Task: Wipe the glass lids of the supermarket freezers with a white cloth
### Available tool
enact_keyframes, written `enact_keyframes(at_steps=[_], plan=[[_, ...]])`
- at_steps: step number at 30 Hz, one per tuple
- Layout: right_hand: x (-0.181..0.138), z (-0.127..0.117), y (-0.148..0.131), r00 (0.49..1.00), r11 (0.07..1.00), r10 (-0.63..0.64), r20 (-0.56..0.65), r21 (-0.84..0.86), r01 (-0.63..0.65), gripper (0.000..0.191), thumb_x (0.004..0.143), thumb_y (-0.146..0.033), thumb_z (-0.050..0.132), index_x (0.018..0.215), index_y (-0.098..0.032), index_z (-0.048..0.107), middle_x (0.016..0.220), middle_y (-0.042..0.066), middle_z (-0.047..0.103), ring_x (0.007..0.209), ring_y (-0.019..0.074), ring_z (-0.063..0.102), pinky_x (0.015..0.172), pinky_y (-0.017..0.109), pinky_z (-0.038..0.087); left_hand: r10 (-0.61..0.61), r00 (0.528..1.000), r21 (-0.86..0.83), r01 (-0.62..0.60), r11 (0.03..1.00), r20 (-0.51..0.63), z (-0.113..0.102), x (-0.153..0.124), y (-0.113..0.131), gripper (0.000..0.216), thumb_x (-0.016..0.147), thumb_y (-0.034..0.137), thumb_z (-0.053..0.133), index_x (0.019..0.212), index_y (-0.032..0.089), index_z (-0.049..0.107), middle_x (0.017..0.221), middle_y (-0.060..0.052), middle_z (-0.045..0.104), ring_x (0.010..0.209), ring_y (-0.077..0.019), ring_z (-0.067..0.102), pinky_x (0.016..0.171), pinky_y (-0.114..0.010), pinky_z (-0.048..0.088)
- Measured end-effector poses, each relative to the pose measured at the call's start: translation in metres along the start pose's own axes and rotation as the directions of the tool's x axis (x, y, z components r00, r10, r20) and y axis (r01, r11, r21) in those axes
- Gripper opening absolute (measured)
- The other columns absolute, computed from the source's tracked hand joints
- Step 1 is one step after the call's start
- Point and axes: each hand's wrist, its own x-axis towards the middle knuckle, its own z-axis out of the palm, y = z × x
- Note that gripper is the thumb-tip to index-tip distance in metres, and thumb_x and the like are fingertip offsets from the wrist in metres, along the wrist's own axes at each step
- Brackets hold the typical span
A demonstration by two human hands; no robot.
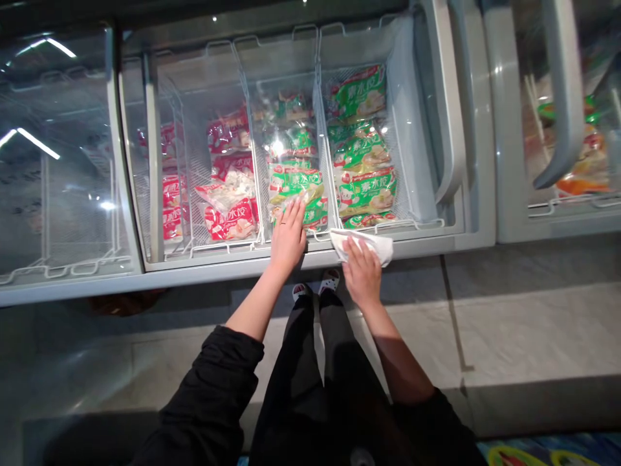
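My left hand [290,238] reaches over the front rim of a chest freezer, fingers stretched out and holding nothing. Its fingertips lie over a green dumpling bag [297,183] in the middle wire basket; whether they touch the bag or glass above it, I cannot tell. On the rim to the right, my right hand [363,270] presses a folded white cloth [381,246] under its fingers. More green dumpling bags [366,188] are stacked in the right basket, and red dumpling bags [236,219] lie in the basket to the left.
The freezer's grey front rim [213,272] runs across in front of my feet. A curved grey handle [453,116] stands at the right end of this section. Another freezer section [519,220] adjoins on the right. Glass with light reflections covers the left section. Pale floor tiles [524,323] lie below.
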Motion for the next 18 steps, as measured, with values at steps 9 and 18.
enact_keyframes(at_steps=[9, 18], plan=[[0.029, -0.001, -0.025, 0.99, 0.987, 0.142, 0.0, 0.077, -0.142, 0.055, 0.111, -0.033, 0.039, 0.163, -0.022, 0.052, 0.163, 0.012, 0.057, 0.16, 0.0305, 0.041, 0.128, 0.056, 0.032, 0.033, 0.995, -0.068, -0.039, 0.997, -0.093, 0.004, -0.001, -0.002, 0.057, 0.106, 0.014, 0.04, 0.163, 0.017, 0.047, 0.168, -0.014, 0.05, 0.161, -0.0242, 0.04, 0.136, -0.047, 0.031], [0.058, -0.034, 0.0, 0.938, 0.755, 0.313, -0.148, 0.637, -0.151, 0.056, 0.11, -0.035, 0.038, 0.166, -0.03, 0.045, 0.167, 0.007, 0.054, 0.149, 0.022, 0.056, 0.126, 0.049, 0.045, 0.258, 0.963, 0.027, -0.261, 0.965, 0.081, -0.011, -0.036, 0.047, 0.054, 0.114, 0.026, 0.036, 0.166, 0.012, 0.042, 0.17, -0.013, 0.046, 0.163, -0.0231, 0.036, 0.135, -0.044, 0.031]])
